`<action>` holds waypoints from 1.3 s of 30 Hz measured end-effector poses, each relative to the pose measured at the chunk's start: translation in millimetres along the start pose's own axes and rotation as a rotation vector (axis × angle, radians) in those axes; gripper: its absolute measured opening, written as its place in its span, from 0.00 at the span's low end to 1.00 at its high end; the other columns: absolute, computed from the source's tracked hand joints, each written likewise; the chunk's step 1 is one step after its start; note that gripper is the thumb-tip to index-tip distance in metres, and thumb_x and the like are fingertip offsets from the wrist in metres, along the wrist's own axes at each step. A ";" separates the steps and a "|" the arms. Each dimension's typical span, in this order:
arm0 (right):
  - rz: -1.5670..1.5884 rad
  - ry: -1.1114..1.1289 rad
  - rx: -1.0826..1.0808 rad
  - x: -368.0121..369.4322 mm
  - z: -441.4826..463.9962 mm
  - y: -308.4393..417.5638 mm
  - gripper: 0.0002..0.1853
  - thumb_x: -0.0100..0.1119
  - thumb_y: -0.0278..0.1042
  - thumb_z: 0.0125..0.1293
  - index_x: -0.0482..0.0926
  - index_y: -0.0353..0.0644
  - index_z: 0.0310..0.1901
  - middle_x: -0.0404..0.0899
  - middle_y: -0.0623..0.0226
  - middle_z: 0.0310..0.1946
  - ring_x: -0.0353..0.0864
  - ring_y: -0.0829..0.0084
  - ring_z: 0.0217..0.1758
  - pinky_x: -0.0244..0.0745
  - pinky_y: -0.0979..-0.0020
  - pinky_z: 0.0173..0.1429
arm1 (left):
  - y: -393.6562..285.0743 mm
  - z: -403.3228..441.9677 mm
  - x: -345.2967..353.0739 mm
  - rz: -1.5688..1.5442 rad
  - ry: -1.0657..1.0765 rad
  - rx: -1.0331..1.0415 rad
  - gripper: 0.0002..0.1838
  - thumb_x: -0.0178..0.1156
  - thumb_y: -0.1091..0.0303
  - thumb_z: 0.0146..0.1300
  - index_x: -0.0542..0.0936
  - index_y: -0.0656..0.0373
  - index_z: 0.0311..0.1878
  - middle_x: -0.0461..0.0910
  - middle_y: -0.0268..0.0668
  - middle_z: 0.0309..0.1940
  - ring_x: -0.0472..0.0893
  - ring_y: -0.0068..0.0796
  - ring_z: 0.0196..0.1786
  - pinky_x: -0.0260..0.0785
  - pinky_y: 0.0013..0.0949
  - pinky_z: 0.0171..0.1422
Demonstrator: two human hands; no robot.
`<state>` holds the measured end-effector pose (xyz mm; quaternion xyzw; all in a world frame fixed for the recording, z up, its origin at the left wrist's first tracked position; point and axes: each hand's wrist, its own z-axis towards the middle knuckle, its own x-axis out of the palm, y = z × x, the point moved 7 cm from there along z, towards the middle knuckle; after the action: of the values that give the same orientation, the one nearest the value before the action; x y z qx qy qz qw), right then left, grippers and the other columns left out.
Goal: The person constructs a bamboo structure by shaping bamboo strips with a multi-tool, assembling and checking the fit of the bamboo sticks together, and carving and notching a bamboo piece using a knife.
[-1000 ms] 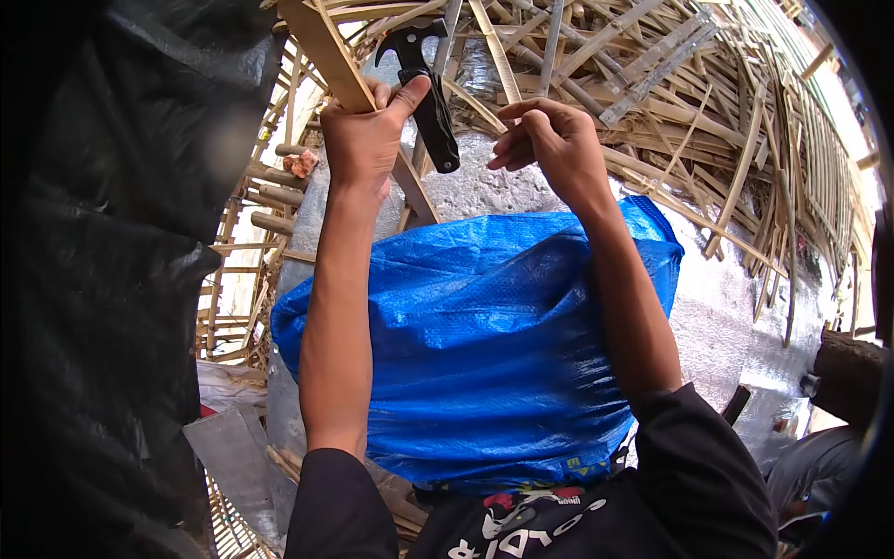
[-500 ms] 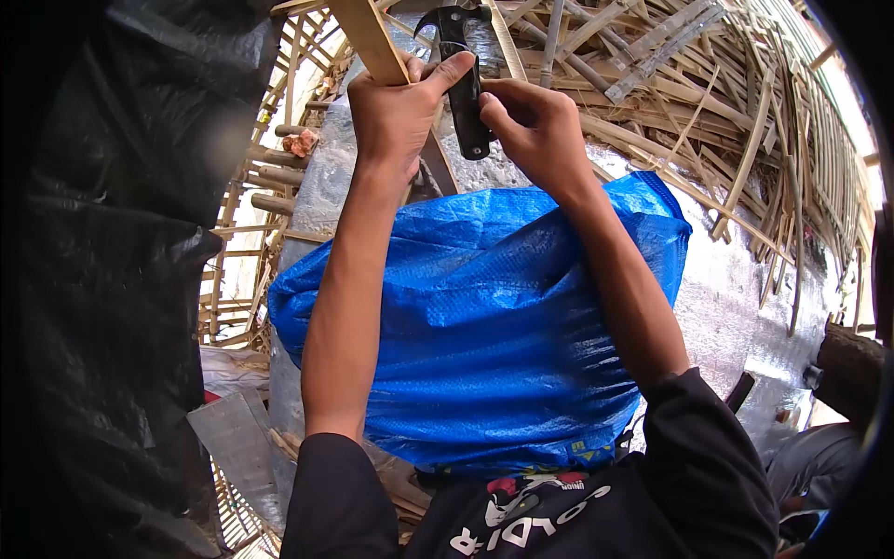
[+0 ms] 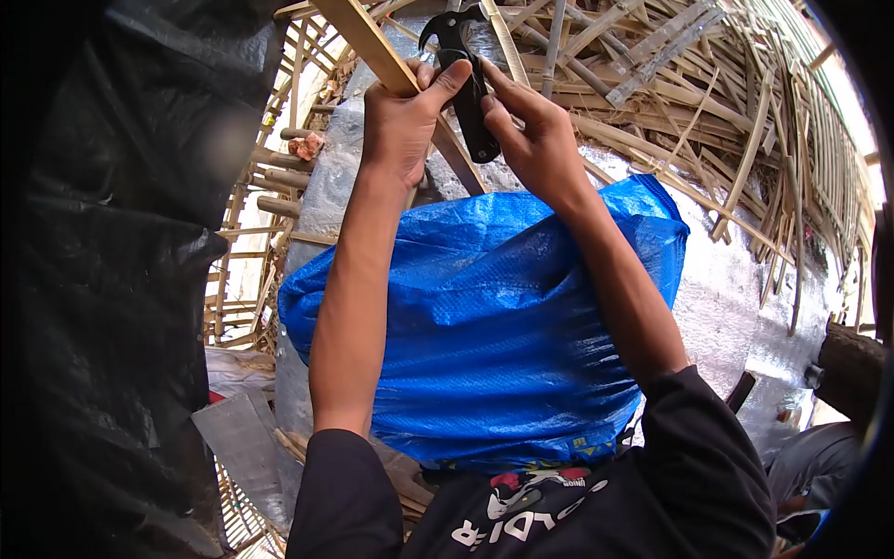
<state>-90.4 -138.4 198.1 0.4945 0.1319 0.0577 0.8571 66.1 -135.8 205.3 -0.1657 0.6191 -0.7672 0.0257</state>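
Note:
A flat bamboo slat [image 3: 368, 45] slants from the top edge through my left hand [image 3: 402, 126], its lower part [image 3: 456, 158] coming out below the fist. My left fingers are wrapped round the slat, and the thumb lies against a black hand tool [image 3: 472, 116] with a hooked, claw-like head [image 3: 450, 30]. From the other side, my right hand [image 3: 535, 130] grips the tool's handle, thumb and fingers pressed on it. The tool's handle end points down, beside the slat. Whether its edge touches the slat is hidden.
A blue woven plastic sheet [image 3: 494, 317] covers my lap. Split bamboo strips [image 3: 689, 121] lie piled at the upper right. Black plastic sheeting [image 3: 112, 279] hangs at the left, next to bamboo latticework [image 3: 247, 252]. Part of another person's leg [image 3: 819, 466] shows at lower right.
The slat and my left hand have shifted slightly right and down. The tool has tilted, its lower end moving right, and my right fingers reach further up along it.

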 end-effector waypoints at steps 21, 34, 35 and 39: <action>0.014 -0.117 -0.042 -3.6 -3.5 8.3 0.18 0.61 0.25 0.65 0.80 0.36 0.58 0.86 0.59 0.40 0.84 0.78 0.42 0.82 0.71 0.45 | 6.0 0.3 3.0 -0.149 0.017 -0.031 0.20 0.75 0.72 0.57 0.70 0.48 0.23 0.78 0.25 0.26 0.77 0.18 0.34 0.66 0.23 0.43; 0.167 -0.116 -0.009 -7.8 0.3 0.9 0.20 0.63 0.26 0.61 0.81 0.33 0.55 0.87 0.60 0.33 0.87 0.79 0.34 0.82 0.76 0.41 | 0.2 -3.8 5.2 -0.126 -0.033 -0.023 0.20 0.77 0.72 0.54 0.70 0.48 0.24 0.75 0.24 0.24 0.75 0.16 0.30 0.66 0.23 0.37; 0.145 -0.112 -0.043 -8.1 -0.2 4.7 0.20 0.64 0.26 0.60 0.81 0.33 0.55 0.87 0.61 0.32 0.87 0.78 0.33 0.82 0.76 0.41 | 0.5 -3.8 4.3 -0.125 -0.033 -0.025 0.20 0.77 0.72 0.54 0.70 0.48 0.24 0.75 0.24 0.24 0.75 0.16 0.30 0.66 0.23 0.37; 0.000 -0.092 -0.020 -8.5 -2.5 9.4 0.20 0.63 0.25 0.63 0.81 0.34 0.57 0.86 0.64 0.34 0.84 0.81 0.37 0.80 0.77 0.46 | -0.7 -2.4 4.2 -0.111 -0.032 0.032 0.21 0.77 0.73 0.53 0.70 0.49 0.23 0.76 0.25 0.25 0.77 0.17 0.31 0.69 0.23 0.38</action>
<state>-99.0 -133.5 206.5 0.4880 0.0917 0.0362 0.8673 61.6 -134.4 206.5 -0.2115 0.5961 -0.7745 -0.0044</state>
